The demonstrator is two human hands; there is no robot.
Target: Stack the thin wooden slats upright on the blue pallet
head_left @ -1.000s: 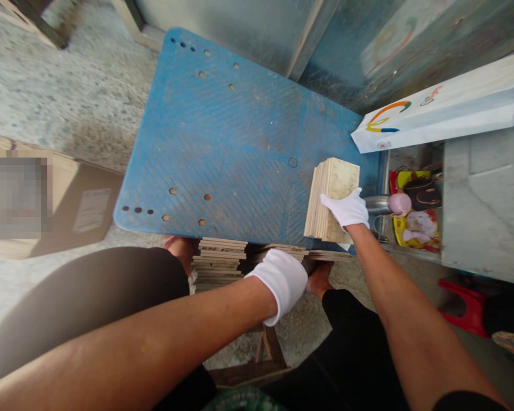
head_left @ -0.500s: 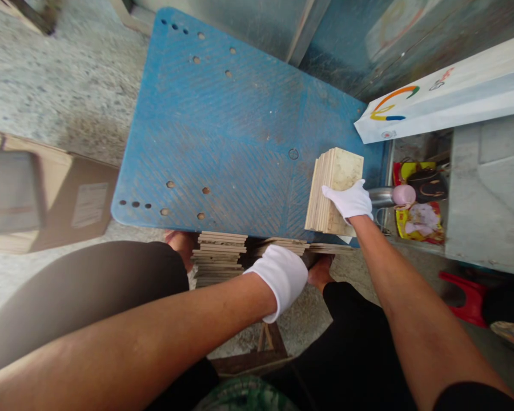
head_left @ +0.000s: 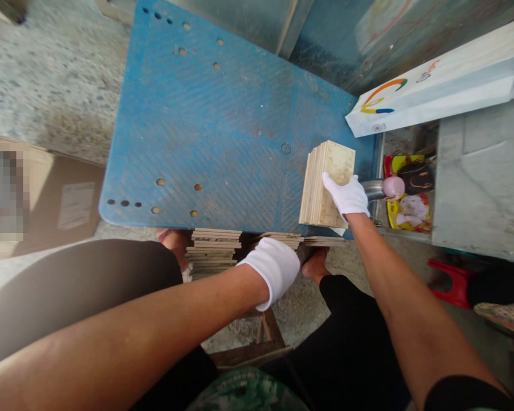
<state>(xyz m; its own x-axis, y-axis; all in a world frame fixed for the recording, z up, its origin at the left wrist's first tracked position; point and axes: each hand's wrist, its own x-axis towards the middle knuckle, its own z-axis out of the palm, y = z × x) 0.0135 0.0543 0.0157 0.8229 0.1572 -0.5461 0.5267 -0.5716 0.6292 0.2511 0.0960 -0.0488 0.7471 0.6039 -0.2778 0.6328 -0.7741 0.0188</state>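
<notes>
A stack of beige tiles (head_left: 321, 171) stands on the blue platform (head_left: 214, 125) near its right front corner. My right hand (head_left: 346, 196), in a white glove, lies on top of that stack with its fingers curled over the near edge. My left hand (head_left: 274, 266), also gloved, reaches down below the platform's front edge onto lower tile stacks (head_left: 216, 250); its fingers are hidden behind the back of the glove. My bare feet show beside those lower stacks.
A cardboard box (head_left: 43, 194) lies on the concrete floor at the left. A white printed carton (head_left: 432, 91) and a grey bench (head_left: 480, 188) stand at the right, with bags (head_left: 406, 200) under them. A red stool (head_left: 452, 285) and another person's foot are at the far right.
The view has shifted slightly; both hands stay where they were, the right on the tile stack and the left at the lower stacks.
</notes>
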